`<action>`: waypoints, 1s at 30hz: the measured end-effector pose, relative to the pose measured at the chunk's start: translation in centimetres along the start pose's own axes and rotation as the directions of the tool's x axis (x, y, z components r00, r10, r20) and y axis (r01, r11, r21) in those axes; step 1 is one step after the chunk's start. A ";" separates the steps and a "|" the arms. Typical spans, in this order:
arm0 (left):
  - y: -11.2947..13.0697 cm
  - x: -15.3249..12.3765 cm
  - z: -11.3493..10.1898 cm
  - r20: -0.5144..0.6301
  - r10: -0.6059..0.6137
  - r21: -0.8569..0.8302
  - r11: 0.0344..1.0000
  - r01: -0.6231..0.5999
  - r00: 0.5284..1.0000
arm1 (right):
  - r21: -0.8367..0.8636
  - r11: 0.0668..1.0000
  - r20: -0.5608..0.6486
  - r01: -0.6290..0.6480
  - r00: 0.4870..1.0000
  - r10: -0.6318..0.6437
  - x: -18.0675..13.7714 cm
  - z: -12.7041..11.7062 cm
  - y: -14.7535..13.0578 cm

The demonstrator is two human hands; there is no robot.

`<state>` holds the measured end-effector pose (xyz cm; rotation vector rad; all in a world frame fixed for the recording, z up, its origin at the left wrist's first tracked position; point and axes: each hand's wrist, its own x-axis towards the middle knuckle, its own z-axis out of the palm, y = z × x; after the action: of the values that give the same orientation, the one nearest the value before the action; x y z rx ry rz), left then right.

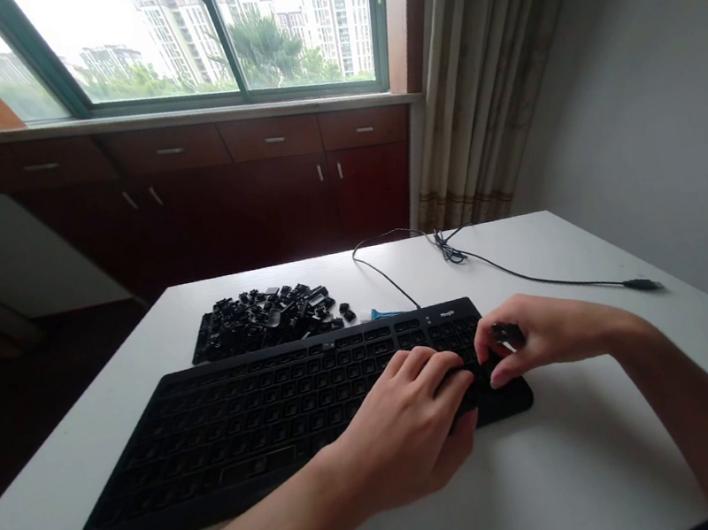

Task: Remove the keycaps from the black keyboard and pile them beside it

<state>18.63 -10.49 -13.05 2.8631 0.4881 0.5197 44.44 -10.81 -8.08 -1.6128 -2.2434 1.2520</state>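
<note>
A black keyboard [238, 427] lies slantwise on the white table, its rows showing square sockets without keycaps. My left hand [411, 417] rests over its right part, fingers bent together on the key area and thumb near the front edge, gripping it there. At the keyboard's right end, my right hand [526, 332] is closed around a small black-handled tool [507, 333]. The tool's working end is hidden among the fingers, so its kind cannot be made out. Behind the keyboard sits a heap of loose black keycaps [274, 313].
A slim blue item [385, 314] with a pale end lies behind the keyboard. The keyboard's black cable [452, 251] loops across the back of the white table [603, 476] to a plug [643, 285] at the right. Dark red cabinets [217, 206] stand beyond, under a window.
</note>
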 end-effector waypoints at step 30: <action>-0.1 0.1 -0.1 -0.045 0.023 0.008 1.000 -0.023 0.999 | -0.189 0.981 -0.147 0.033 0.987 -0.062 -0.6 0.7 -0.5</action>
<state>18.60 -10.34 -12.97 2.8723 0.4662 0.5891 43.99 -11.71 -7.99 -1.6417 -2.3461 0.8969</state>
